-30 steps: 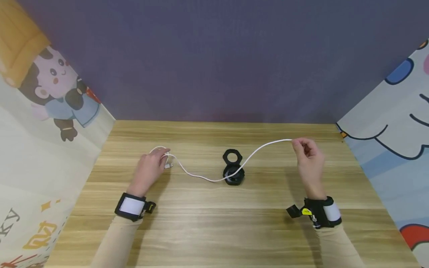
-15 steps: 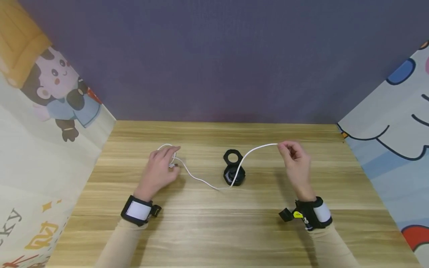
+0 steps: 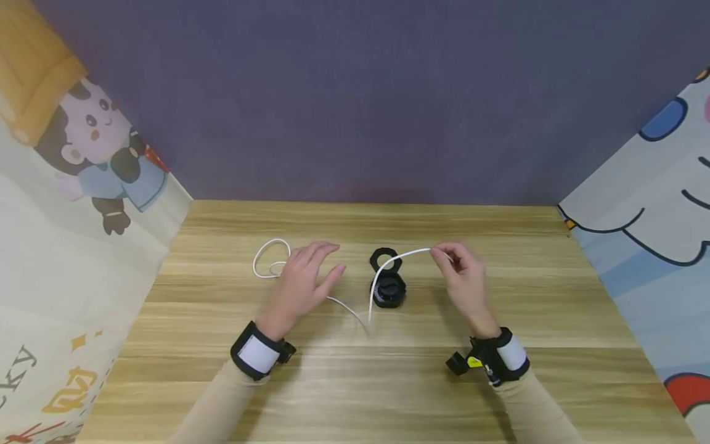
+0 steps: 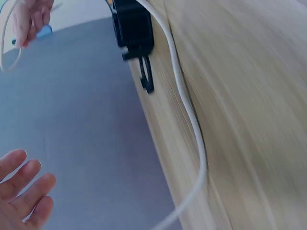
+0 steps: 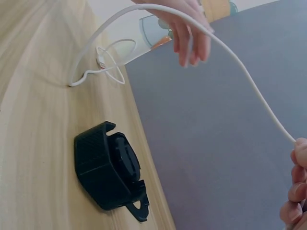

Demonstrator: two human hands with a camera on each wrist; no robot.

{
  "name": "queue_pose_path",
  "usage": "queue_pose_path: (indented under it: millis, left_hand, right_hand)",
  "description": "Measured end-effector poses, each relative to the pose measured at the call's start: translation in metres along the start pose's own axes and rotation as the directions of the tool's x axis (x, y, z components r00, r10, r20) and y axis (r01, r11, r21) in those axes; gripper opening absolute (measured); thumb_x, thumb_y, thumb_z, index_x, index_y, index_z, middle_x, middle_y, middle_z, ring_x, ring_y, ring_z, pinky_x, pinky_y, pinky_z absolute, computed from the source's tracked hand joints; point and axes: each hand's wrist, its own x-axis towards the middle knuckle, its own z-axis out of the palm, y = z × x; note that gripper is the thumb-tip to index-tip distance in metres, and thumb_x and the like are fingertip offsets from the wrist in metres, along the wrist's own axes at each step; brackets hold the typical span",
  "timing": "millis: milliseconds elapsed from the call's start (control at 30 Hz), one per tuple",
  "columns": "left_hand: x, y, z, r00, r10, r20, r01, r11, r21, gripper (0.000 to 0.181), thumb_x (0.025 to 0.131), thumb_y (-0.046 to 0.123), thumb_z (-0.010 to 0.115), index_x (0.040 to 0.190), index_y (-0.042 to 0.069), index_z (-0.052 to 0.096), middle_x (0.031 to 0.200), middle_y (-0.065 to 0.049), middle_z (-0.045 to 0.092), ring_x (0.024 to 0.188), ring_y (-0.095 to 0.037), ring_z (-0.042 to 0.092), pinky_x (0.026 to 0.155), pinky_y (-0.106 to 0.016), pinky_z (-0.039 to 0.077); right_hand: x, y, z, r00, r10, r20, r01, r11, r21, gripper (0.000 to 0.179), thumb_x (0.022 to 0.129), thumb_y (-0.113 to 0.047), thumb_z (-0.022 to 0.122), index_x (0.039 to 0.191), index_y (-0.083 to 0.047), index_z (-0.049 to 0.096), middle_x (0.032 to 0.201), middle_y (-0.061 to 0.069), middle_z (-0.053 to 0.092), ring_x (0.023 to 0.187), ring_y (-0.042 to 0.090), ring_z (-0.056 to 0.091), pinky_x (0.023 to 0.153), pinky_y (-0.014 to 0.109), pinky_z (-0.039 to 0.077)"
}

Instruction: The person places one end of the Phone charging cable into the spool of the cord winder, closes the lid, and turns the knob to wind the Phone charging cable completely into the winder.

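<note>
A white cable (image 3: 410,252) runs from my right hand (image 3: 466,280) down to the table and on under my left hand. Thumb and forefinger of the right hand pinch it above the table. My left hand (image 3: 302,283) hovers over the cable with fingers spread and nothing in its grasp. Between the hands stands a black eight-sided case (image 3: 389,290), with its ring-shaped lid (image 3: 385,260) flipped back on the far side. In the right wrist view, a round core (image 5: 125,154) shows inside the case (image 5: 98,165). The cable's plug (image 5: 101,61) lies at the far left of the table.
The wooden table (image 3: 355,382) ends at a dark blue-grey wall (image 3: 355,105). Cartoon-printed panels stand at the left (image 3: 111,160) and right (image 3: 660,203). A loose loop of the cable lies left of the left hand.
My left hand has let go of the cable and moved right, its fingers spreading. The right hand has come left with its end, so the cable sags nearer the front edge.
</note>
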Motion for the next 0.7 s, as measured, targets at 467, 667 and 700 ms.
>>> queue_pose_path:
  millis: [467,667,700]
  left_hand:
    - [0.015,0.023,0.018,0.995,-0.003,0.104,0.019,0.988,-0.154,0.049,0.110,0.042,0.044,0.131,0.002,0.064,0.129,-0.014,0.068,0.120,-0.030,0.064,0.108,-0.049,0.048]
    - [0.021,0.029,0.020,0.978,-0.035,0.205,0.088,0.964,-0.253,0.043,0.109,0.035,0.051,0.134,0.002,0.063,0.131,-0.012,0.067,0.123,-0.028,0.064,0.109,-0.043,0.049]
    - [0.022,0.031,0.021,0.972,-0.041,0.231,0.101,0.961,-0.258,0.043,0.109,0.034,0.051,0.135,0.002,0.063,0.132,-0.012,0.067,0.123,-0.027,0.064,0.109,-0.042,0.050]
  right_hand:
    - [-0.009,0.029,0.017,0.996,-0.064,0.066,0.064,0.998,0.015,0.005,0.090,0.013,0.071,0.092,0.008,0.070,0.079,0.011,0.063,0.067,0.003,0.046,0.057,0.011,0.037]
    - [-0.019,0.039,0.028,0.986,-0.099,0.132,0.103,0.994,-0.023,0.006,0.091,0.003,0.074,0.093,-0.002,0.074,0.085,0.005,0.067,0.072,0.005,0.053,0.063,0.009,0.044]
    - [-0.019,0.040,0.030,0.983,-0.117,0.140,0.122,0.992,-0.028,0.007,0.091,0.003,0.075,0.093,-0.003,0.074,0.084,0.005,0.067,0.072,0.006,0.053,0.063,0.010,0.043]
